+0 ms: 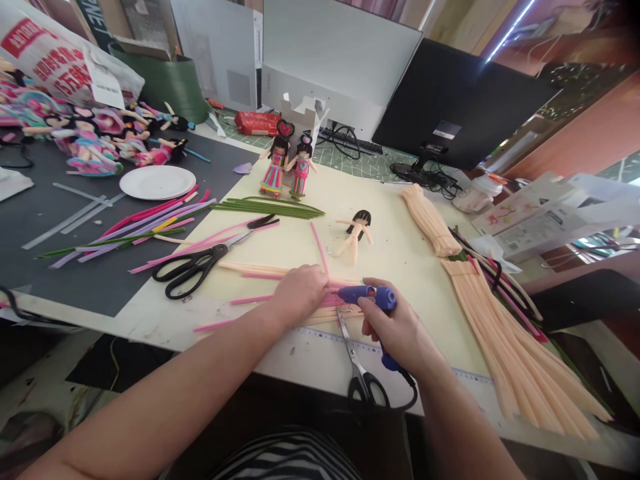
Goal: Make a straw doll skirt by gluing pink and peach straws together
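My right hand (397,330) is closed round a blue glue gun (373,297) whose nozzle points left at a small bundle of pink and peach pipe cleaners (334,301) on the pale mat (400,247). My left hand (300,292) presses down on that bundle with its fingers curled over it. A small unclothed doll with black hair (356,230) lies just beyond my hands. Grey-handled scissors (360,367) lie under my right hand near the table's front edge.
Black scissors (197,263) and loose pink, purple and green pipe cleaners (150,223) lie left. Two dressed dolls (287,167) stand at the back. Peach pipe cleaner bundles (505,333) fan out right. A white plate (157,181), a pile of finished dolls (90,140) and a black monitor (460,107) sit behind.
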Available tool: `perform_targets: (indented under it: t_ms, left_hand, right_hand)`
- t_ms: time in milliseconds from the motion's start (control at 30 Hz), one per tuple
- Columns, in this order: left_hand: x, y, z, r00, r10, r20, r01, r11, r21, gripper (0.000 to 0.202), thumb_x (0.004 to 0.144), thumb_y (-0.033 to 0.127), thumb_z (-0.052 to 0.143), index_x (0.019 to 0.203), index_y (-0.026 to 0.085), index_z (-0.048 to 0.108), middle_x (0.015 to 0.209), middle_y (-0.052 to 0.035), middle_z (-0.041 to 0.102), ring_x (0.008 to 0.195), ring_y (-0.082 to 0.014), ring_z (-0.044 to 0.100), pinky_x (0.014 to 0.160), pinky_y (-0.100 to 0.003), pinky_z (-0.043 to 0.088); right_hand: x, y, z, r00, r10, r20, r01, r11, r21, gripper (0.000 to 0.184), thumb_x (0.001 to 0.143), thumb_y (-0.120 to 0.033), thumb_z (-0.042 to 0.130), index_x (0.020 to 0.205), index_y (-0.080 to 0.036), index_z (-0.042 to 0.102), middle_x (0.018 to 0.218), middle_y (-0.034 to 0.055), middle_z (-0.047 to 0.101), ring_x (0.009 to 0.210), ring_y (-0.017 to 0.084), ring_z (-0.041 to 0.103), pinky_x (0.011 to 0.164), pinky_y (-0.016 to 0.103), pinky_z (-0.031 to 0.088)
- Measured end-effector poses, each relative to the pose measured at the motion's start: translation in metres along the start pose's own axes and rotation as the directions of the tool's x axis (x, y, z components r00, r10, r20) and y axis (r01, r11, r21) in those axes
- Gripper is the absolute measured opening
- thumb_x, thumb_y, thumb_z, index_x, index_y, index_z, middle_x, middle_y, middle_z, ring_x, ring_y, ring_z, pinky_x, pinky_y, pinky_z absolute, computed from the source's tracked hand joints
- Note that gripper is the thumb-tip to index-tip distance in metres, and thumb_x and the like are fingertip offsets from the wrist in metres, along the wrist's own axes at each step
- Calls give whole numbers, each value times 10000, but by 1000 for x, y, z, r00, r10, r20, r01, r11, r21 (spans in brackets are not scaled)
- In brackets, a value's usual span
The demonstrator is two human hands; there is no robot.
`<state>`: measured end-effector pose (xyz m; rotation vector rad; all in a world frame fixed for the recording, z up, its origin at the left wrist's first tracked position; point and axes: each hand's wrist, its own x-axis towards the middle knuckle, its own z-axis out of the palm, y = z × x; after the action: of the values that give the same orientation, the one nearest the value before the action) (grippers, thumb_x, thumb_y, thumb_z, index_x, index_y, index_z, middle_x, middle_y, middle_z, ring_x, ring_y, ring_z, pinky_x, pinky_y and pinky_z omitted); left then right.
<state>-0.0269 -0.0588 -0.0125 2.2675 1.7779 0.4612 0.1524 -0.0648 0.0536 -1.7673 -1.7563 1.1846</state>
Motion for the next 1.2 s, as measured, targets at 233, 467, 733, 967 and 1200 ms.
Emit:
perform_targets:
  t_ms: [233,467,733,967,1200]
  left_hand:
    - [0,0,0,1000,-2,4,2,1000,10,212,906,279,480,841,173,651,869,-61,620,857,-206,574,754,-314,456]
    - [0,0,0,1000,-5,0,5,1000,27,240,916,294,462,835,164,647,857,-68,618,843,-203,576,742,-311,455]
    - [0,-1,3,1000,12,-9,-12,1000,3,218,911,285,470,833,183,646,839,-52,614,845,-206,581,733,-315,451]
    - [0,-3,2,1000,20,-10,-21,999,-29,178,898,270,495,849,191,647,849,-42,624,847,-199,586,737,-309,446]
    - [-1,-3,1,999,37,-24,-38,998,-48,153,883,240,511,858,197,656,860,-30,636,856,-193,588,732,-304,440]
  right_hand:
    - [-4,-4,2,999,-6,-53,5,1000,-17,448,776,-415,541,1182,-228,519,492,-62,526,462,138,502,458,256,427]
    - [-5,-6,2,999,2,-38,-2,1000,-8,417,791,-398,549,1173,-233,515,497,-70,510,452,128,488,456,249,419]
    - [-2,-1,1,1000,2,-10,-2,1000,9,452,796,-391,550,1208,-211,501,485,-69,509,455,131,498,454,246,417]
    - [-3,1,0,1000,10,-17,-10,1000,4,464,802,-396,544,1223,-206,501,481,-55,546,470,140,511,468,254,431]
    - [-4,2,-3,1000,13,-14,-12,999,33,469,797,-413,548,1221,-219,498,514,-49,586,460,140,525,486,272,452]
